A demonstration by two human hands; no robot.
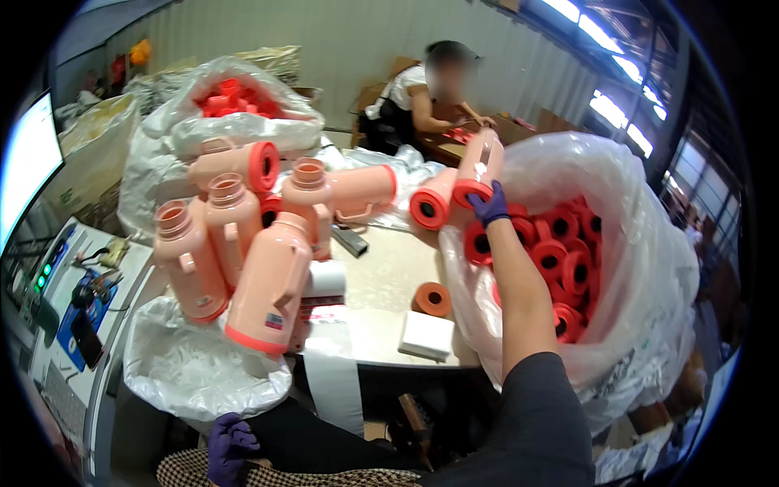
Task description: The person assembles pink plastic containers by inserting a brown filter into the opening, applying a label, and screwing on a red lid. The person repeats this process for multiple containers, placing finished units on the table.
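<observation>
My right hand (490,204), in a purple glove, reaches far forward with its fingers closed round the red base of a pink thermos flask (480,161). This flask is tilted, base toward me, and a co-worker's hand (485,121) is at its far end. Beside it another pink flask (433,199) lies with its red base facing me. My left hand (230,446), also gloved in purple, is low near my lap with fingers curled; what they hold, if anything, is hidden. Several pink flasks stand and lie at the left, the nearest (270,280) upright with a handle.
A big clear plastic bag (641,235) of red ring-shaped parts (561,257) stands at the right. On the table (385,280) are an orange-brown roll (431,299) and a white box (426,335). A white-lined bin (203,385) holds clear pieces. A co-worker (406,101) sits beyond.
</observation>
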